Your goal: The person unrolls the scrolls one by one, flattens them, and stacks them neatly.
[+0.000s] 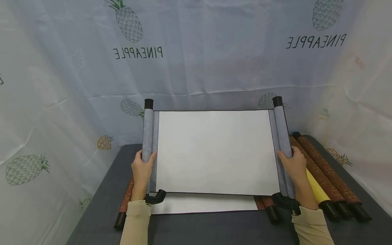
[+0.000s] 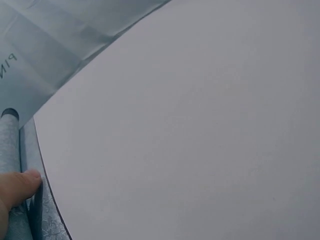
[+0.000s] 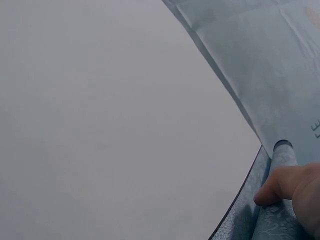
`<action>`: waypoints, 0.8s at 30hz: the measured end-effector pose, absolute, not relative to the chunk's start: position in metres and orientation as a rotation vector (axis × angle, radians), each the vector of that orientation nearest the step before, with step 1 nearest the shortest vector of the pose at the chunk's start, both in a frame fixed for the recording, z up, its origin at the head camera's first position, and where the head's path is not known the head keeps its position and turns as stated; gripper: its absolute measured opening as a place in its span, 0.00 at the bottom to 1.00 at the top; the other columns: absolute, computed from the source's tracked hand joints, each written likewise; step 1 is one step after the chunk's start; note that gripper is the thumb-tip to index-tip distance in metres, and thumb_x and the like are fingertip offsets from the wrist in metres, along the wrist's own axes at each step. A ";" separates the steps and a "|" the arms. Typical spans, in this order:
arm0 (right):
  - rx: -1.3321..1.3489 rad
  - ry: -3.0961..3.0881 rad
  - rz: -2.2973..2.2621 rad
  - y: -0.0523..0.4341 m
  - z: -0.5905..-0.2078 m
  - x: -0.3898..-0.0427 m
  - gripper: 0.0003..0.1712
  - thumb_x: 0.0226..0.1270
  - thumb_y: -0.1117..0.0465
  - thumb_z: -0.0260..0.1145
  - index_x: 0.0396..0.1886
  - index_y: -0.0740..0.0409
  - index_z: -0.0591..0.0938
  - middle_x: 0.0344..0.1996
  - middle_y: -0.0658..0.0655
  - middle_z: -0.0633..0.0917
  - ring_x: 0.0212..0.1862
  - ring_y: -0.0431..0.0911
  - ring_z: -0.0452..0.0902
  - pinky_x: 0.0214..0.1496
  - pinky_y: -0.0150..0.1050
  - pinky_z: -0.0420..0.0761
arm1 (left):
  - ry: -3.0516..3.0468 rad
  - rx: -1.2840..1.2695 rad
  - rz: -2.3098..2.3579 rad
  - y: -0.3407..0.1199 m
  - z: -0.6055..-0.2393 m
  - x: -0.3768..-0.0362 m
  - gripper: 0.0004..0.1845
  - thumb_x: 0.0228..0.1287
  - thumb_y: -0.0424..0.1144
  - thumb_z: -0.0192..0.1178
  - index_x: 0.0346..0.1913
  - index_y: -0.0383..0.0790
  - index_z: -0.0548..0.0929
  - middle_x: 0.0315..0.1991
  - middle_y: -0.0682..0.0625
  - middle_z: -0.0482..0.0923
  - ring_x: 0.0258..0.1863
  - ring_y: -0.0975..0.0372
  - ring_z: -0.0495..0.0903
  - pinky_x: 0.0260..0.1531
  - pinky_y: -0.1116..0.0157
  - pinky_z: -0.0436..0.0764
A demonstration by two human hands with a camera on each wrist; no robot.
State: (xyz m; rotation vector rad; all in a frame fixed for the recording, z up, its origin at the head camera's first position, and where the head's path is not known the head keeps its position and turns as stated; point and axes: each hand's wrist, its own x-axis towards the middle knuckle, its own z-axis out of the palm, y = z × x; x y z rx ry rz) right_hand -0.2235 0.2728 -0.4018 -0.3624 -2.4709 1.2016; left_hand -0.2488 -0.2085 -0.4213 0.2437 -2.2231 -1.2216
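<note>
two hands hold one blue-grey scroll (image 1: 214,153) open between them, and from my remote seat i see its white sheet facing me over the middle of the table (image 1: 214,231). the left hand (image 1: 142,172) has its fingers curled round the left roller (image 1: 148,132), the thumb reaching over onto the blue-grey border. the right hand (image 1: 296,166) grips the right roller (image 1: 282,127) the same way, thumb across the front; the other fingers are mostly hidden from me behind the rollers. both rollers carry black end caps, and their tops lean slightly inward. the scroll's lower edge overlaps a second white sheet (image 1: 205,203) below; i cannot tell whether they touch. a brown roller (image 1: 128,197) shows past the left forearm, a reddish-brown one (image 1: 269,206) beside the right wrist mount (image 1: 286,203). i have least room on the right, where a yellow roll (image 1: 318,189) and two brown patterned rolls (image 1: 333,170) lie near that hand. more table shows toward the left edge and along the front. a pineapple-print curtain (image 1: 214,51) hangs behind the upper edge.
</note>
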 end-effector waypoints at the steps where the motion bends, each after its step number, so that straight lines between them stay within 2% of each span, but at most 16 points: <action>1: -0.360 -2.472 1.203 0.273 -0.402 -0.223 0.34 0.69 0.57 0.54 0.64 0.79 0.63 0.54 0.81 0.74 0.51 0.69 0.73 0.47 0.57 0.75 | -2.223 0.244 -1.224 -0.209 -0.421 -0.249 0.31 0.62 0.41 0.65 0.62 0.25 0.70 0.55 0.27 0.76 0.52 0.38 0.79 0.48 0.43 0.77; 5: -0.392 -2.466 1.224 0.272 -0.401 -0.223 0.35 0.67 0.56 0.55 0.65 0.78 0.63 0.55 0.79 0.74 0.53 0.68 0.73 0.46 0.54 0.75 | -2.222 0.250 -1.234 -0.210 -0.422 -0.249 0.31 0.62 0.41 0.64 0.63 0.25 0.69 0.56 0.27 0.76 0.52 0.38 0.78 0.48 0.43 0.77; 11: -0.450 -2.437 1.338 0.270 -0.400 -0.222 0.41 0.65 0.55 0.62 0.69 0.73 0.58 0.64 0.78 0.66 0.63 0.68 0.65 0.58 0.64 0.69 | -2.226 0.254 -1.237 -0.212 -0.423 -0.250 0.31 0.63 0.41 0.64 0.63 0.25 0.69 0.57 0.27 0.76 0.53 0.38 0.78 0.50 0.43 0.77; 13: -0.438 -2.424 1.352 0.270 -0.400 -0.223 0.41 0.65 0.56 0.63 0.69 0.72 0.57 0.65 0.79 0.66 0.64 0.69 0.65 0.59 0.65 0.69 | -2.232 0.258 -1.243 -0.213 -0.424 -0.250 0.31 0.63 0.42 0.64 0.63 0.25 0.69 0.57 0.28 0.75 0.54 0.38 0.77 0.51 0.43 0.76; 24: -0.342 -2.407 1.262 0.272 -0.405 -0.226 0.37 0.67 0.58 0.60 0.69 0.73 0.60 0.60 0.79 0.70 0.57 0.69 0.70 0.53 0.61 0.71 | -2.243 0.235 -1.248 -0.216 -0.426 -0.252 0.31 0.65 0.43 0.62 0.64 0.27 0.68 0.57 0.28 0.75 0.53 0.38 0.78 0.50 0.43 0.77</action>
